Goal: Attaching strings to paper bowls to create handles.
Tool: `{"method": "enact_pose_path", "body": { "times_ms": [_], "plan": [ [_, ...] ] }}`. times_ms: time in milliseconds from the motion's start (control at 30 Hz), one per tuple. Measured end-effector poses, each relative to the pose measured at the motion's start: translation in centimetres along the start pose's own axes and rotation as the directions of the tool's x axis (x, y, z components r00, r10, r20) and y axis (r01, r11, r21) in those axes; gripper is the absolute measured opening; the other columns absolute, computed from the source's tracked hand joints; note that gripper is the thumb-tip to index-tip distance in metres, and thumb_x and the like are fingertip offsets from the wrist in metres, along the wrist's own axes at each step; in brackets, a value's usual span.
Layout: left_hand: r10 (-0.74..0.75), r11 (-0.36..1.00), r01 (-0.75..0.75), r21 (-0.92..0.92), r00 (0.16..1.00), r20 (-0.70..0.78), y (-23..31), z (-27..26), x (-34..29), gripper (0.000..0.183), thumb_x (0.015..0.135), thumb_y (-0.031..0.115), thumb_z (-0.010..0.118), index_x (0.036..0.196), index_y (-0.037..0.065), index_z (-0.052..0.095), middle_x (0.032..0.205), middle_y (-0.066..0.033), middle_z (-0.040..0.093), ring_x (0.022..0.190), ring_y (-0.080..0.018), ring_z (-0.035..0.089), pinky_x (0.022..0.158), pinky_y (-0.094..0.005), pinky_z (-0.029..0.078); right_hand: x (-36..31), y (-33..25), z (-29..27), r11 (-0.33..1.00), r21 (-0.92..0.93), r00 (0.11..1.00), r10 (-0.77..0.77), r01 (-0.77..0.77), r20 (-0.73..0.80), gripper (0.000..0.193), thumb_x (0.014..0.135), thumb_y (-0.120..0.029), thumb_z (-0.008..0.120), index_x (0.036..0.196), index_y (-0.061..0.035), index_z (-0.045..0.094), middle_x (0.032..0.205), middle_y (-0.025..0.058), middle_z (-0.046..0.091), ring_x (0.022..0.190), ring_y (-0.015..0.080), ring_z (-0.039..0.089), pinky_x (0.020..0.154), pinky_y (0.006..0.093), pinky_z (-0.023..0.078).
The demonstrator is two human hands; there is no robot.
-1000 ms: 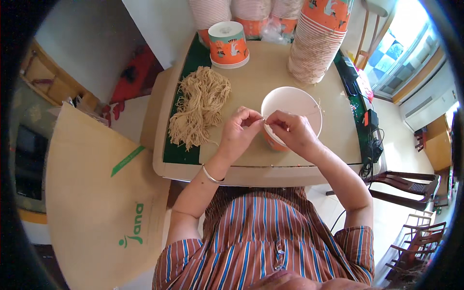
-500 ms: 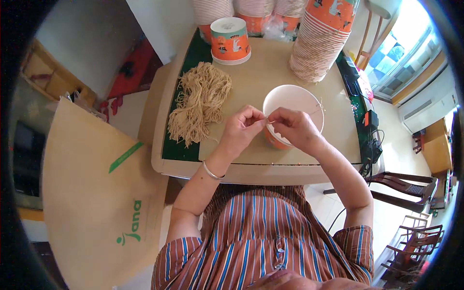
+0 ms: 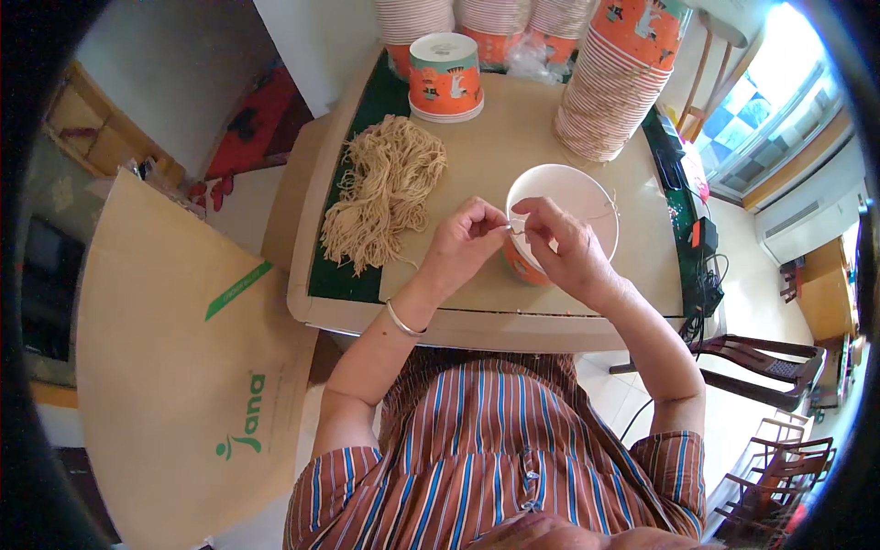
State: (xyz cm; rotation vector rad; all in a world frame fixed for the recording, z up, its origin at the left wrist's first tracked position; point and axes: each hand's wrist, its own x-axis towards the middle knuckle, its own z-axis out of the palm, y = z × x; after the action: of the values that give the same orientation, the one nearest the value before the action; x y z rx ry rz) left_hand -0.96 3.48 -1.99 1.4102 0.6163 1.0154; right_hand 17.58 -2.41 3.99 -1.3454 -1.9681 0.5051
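A white-lined paper bucket point(image 3: 596, 197) with an orange outside stands at the middle right of the table. At its near left rim my left hand point(image 3: 463, 240) pinches a short end of beige string point(image 3: 516, 232) between thumb and fingertips. My right hand point(image 3: 570, 252) is over the bucket's near side, thumb and index finger parted close to that string end. A thin string point(image 3: 605, 214) crosses the inside of the bucket's right wall. To the left lies a loose bundle of beige strings point(image 3: 380, 192).
An upside-down orange bucket point(image 3: 445, 87) stands behind the bundle. A tall leaning stack of buckets point(image 3: 610, 92) is at the back right, more stacks point(image 3: 415, 20) at the back. Cables and a power adapter point(image 3: 704, 234) line the right edge. A large cardboard sheet point(image 3: 174, 367) stands at the left.
My right thumb and index finger have come apart from their pinch at the string. My left hand keeps its pinch at the rim. The whole view has shifted slightly.
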Motion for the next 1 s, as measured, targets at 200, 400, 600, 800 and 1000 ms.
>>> {"method": "enact_pose_path", "body": {
  "times_ms": [200,400,600,800,1000],
  "plan": [
    [0.044,0.994,-0.043,0.102,0.999,-0.002,0.6,-0.1,0.0,0.006,0.093,0.002,0.067,0.096,0.005,0.064,0.085,0.0053,0.057,0.077,-0.003,0.052,0.068,-0.0193,0.044,0.4,-0.4,-0.3,1.0,0.012,0.999,-0.013,0.012,0.039,0.031,0.091,0.003,0.056,0.121,-0.006,0.054,0.086,0.0084,0.061,0.077,0.0221,0.064,0.073,0.0338,0.053],
    [0.049,0.993,-0.051,0.11,0.999,0.018,0.2,-0.7,0.3,0.01,0.089,0.0,0.069,0.098,0.002,0.065,0.095,0.0003,0.06,0.087,-0.006,0.058,0.078,-0.023,0.049,1.2,-0.2,-0.5,0.999,0.045,0.996,-0.032,0.028,0.088,0.034,0.092,0.003,0.056,0.124,-0.0055,0.052,0.086,0.0087,0.061,0.079,0.021,0.065,0.074,0.0341,0.053],
    [0.178,0.975,-0.183,0.125,0.983,0.045,0.2,-0.5,0.6,0.011,0.087,-0.001,0.07,0.098,0.001,0.068,0.096,-0.0016,0.056,0.086,-0.0091,0.056,0.076,-0.0237,0.049,1.4,0.2,-0.2,0.997,0.083,0.997,-0.003,-0.003,0.074,0.034,0.092,0.003,0.056,0.125,-0.0058,0.051,0.086,0.0085,0.062,0.079,0.0209,0.064,0.074,0.0343,0.052],
    [0.209,0.953,-0.21,0.216,0.978,0.03,1.1,-0.2,0.4,0.009,0.086,0.0,0.072,0.094,0.0,0.068,0.095,-0.0023,0.056,0.083,-0.0099,0.056,0.074,-0.0245,0.048,1.5,0.0,-0.1,0.995,0.078,0.996,0.053,-0.059,0.078,0.037,0.093,0.002,0.057,0.128,-0.0065,0.05,0.085,0.0083,0.061,0.079,0.0206,0.064,0.074,0.0349,0.052],
    [0.322,0.863,-0.286,0.416,0.947,-0.018,1.4,0.4,-0.1,0.01,0.083,0.001,0.073,0.092,0.001,0.068,0.092,-0.005,0.055,0.074,-0.0138,0.057,0.068,-0.0272,0.048,1.3,0.0,-0.1,0.988,0.13,0.992,0.071,-0.084,0.102,0.043,0.092,0.003,0.058,0.133,-0.0074,0.048,0.087,0.0088,0.061,0.081,0.0214,0.064,0.077,0.0349,0.052]
  ]
}}
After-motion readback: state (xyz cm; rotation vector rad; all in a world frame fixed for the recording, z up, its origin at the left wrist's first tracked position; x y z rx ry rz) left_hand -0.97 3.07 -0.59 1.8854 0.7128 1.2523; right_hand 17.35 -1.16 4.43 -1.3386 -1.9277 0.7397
